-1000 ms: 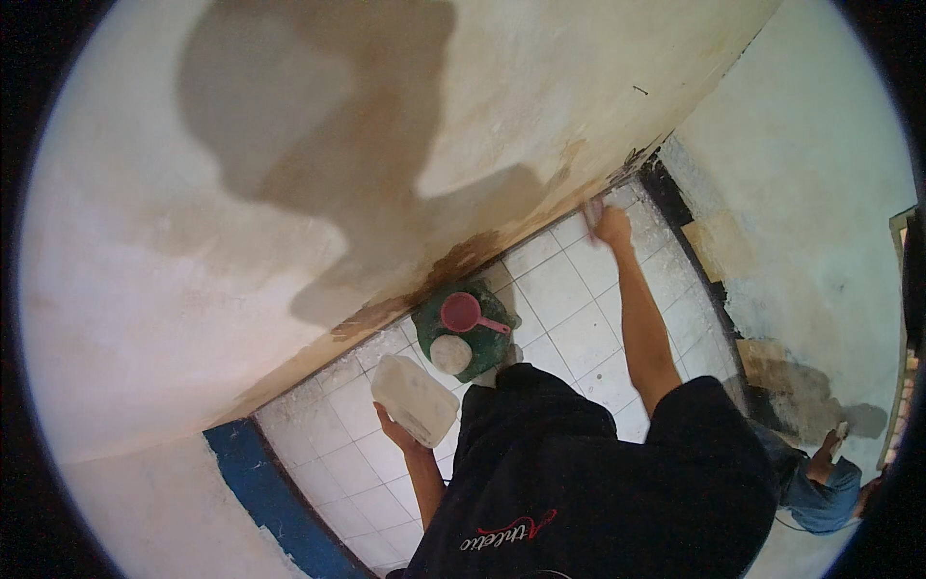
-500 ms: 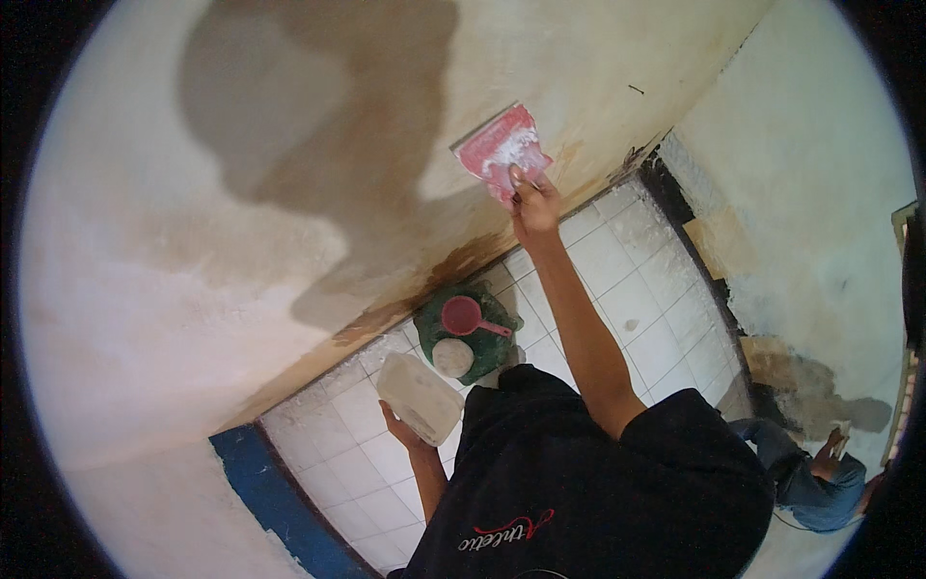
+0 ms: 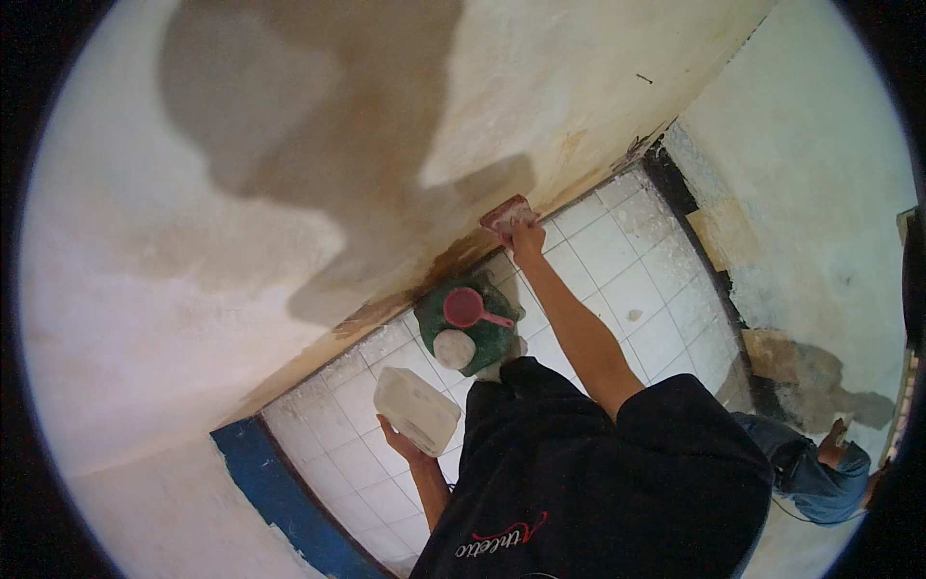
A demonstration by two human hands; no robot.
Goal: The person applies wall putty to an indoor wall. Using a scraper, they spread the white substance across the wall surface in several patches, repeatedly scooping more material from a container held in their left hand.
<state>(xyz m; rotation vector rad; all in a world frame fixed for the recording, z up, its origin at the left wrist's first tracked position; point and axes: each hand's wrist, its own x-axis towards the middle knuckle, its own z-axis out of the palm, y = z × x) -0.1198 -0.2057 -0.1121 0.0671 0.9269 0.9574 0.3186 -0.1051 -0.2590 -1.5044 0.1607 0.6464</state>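
My right hand (image 3: 526, 239) is closed around a pink putty scraper (image 3: 507, 212) with white paste on it. Low on the cream wall (image 3: 569, 87), close to where it meets the floor, the scraper is held at the surface; whether its edge touches cannot be made out. Nearer my body, my left hand (image 3: 405, 443) grips an off-white plastic container (image 3: 417, 409) from below and the side. Its fingers are partly hidden behind the container.
On the tiled floor (image 3: 603, 253), a green sack (image 3: 492, 340) carries a pink dipper (image 3: 464, 307) and a round whitish item (image 3: 453, 349). Another person (image 3: 820, 473) works at the right wall. Dark blue paint (image 3: 289, 487) borders the lower left wall.
My right hand has brought the scraper down the wall toward the floor edge. The container in my left hand has tilted a little.
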